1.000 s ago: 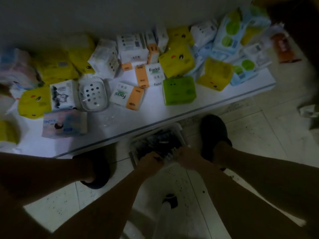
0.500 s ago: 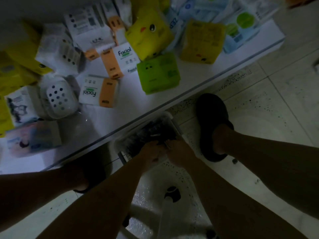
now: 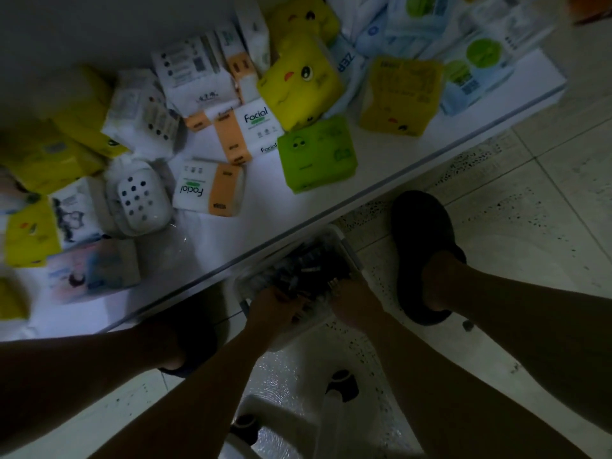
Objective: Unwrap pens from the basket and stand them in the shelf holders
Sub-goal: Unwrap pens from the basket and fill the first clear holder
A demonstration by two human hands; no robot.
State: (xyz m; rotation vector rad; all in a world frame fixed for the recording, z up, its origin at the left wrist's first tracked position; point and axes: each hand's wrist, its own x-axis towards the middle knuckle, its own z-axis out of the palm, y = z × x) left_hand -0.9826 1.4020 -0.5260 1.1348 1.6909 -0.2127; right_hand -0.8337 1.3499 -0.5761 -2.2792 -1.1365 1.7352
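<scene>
Left hand (image 3: pixel 275 308) and right hand (image 3: pixel 352 308) sat level in the basket (image 3: pixel 347 243); pens (image 3: pixel 308 270) lay just ahead of either grip, too dark to tell if closed.

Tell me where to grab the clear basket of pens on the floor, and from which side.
Probably best to take the basket by its raised rim, one hold on each of the left and right sides, coming down from above at the near end. Its far end sits right at the white shelf edge, so that side is blocked, and loose pens fill the inside.
</scene>
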